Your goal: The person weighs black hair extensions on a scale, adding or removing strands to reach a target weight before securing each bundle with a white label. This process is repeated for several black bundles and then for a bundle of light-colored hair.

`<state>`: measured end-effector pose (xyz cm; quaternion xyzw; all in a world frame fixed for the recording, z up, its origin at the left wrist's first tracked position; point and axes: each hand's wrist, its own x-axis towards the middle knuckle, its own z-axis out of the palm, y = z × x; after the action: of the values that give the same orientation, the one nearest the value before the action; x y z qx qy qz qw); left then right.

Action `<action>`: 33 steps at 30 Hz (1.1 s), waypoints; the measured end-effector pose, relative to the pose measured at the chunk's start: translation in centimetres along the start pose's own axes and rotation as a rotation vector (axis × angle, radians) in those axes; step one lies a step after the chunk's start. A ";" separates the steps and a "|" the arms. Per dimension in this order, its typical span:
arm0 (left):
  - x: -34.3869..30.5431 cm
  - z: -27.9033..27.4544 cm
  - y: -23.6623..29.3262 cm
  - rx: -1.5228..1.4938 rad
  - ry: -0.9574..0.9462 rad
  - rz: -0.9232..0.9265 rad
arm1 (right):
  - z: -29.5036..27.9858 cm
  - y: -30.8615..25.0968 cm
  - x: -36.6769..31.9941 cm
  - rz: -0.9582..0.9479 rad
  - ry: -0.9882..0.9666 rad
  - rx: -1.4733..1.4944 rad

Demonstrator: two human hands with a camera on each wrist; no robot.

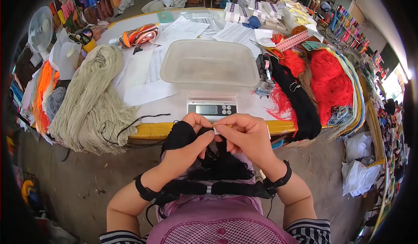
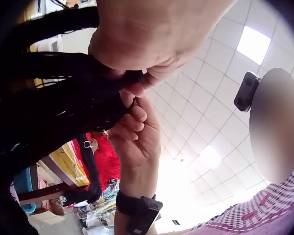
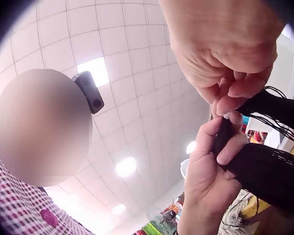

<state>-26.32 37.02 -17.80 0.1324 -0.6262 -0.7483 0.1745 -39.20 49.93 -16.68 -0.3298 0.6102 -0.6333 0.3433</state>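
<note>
A hank of black yarn (image 1: 178, 135) hangs over my lap in front of the table edge. My left hand (image 1: 187, 152) grips its upper part between thumb and curled fingers. The fingertips of my right hand (image 1: 248, 135) meet the left ones, thumb and forefinger pinching a small white strip (image 1: 216, 131) beside the yarn. In the left wrist view the black yarn (image 2: 49, 112) spreads in thick strands from both hands. The right wrist view shows the white bit (image 3: 227, 116) at the touching fingertips, with yarn (image 3: 269, 171) trailing from my left hand. What the strip is, I cannot tell.
A digital scale (image 1: 212, 109) stands just beyond my hands, bearing a clear plastic tub (image 1: 210, 76). Pale grey-green yarn (image 1: 93, 100) drapes over the table's left edge. Red hanks (image 1: 328, 81) and a black hank (image 1: 298, 100) lie on the right. Papers (image 1: 148, 94) cover the table's left middle.
</note>
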 end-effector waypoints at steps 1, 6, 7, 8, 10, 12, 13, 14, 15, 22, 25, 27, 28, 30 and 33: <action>0.0 -0.2 -0.2 -0.001 0.005 0.000 | 0.1 -0.1 0.0 0.001 -0.005 0.000; 0.1 -0.9 -0.5 -0.053 -0.048 0.007 | -0.5 -0.3 -0.2 -0.536 0.111 -0.763; 0.1 -1.0 -0.6 -0.054 -0.046 0.005 | -0.6 -0.5 -0.1 -0.534 0.109 -0.763; 0.0 -1.1 -0.7 -0.106 -0.099 0.029 | -0.6 -0.8 0.2 -0.729 0.082 -0.844; -0.3 -1.3 -0.5 -0.157 -0.153 0.034 | -1.0 -0.3 0.1 -0.897 -0.003 -0.872; -0.7 -1.7 0.5 0.218 -0.302 0.120 | -2.1 -0.1 -1.5 -0.562 -0.122 -0.660; -0.8 -2.6 0.3 0.218 -0.308 0.110 | -2.8 -0.4 -2.3 -0.251 -0.234 -0.445; -1.0 -4.3 0.2 0.343 -0.211 0.126 | -3.8 -1.5 -3.2 0.044 -0.328 -0.155; -1.3 -5.8 0.2 0.469 -0.111 0.144 | -5.0 -3.2 -3.9 0.191 -0.397 -0.104; -6.6 -17.8 3.1 0.700 0.313 0.235 | -15.0 -3.2 -8.2 0.543 -0.530 -0.395; -10.9 -22.2 4.6 0.991 0.376 0.155 | -17.2 -1.3 -10.8 0.646 -0.467 -0.371; -13.3 -23.4 5.8 1.067 0.316 -0.012 | -18.7 0.1 -12.4 0.731 -0.529 -0.386; -13.7 -23.4 6.4 0.962 0.228 -0.093 | -19.8 1.0 -12.7 0.867 -0.578 -0.395; -14.1 -22.8 7.0 0.780 0.121 -0.195 | -20.9 3.2 -14.0 0.752 -0.582 -0.403; -12.6 -22.3 5.8 0.763 0.051 0.025 | -22.1 3.9 -13.7 0.527 -0.400 -0.616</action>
<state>-5.04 21.64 -16.42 0.1989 -0.8568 -0.4555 0.1375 -50.12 73.42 -21.44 -0.3660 0.7550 -0.2371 0.4897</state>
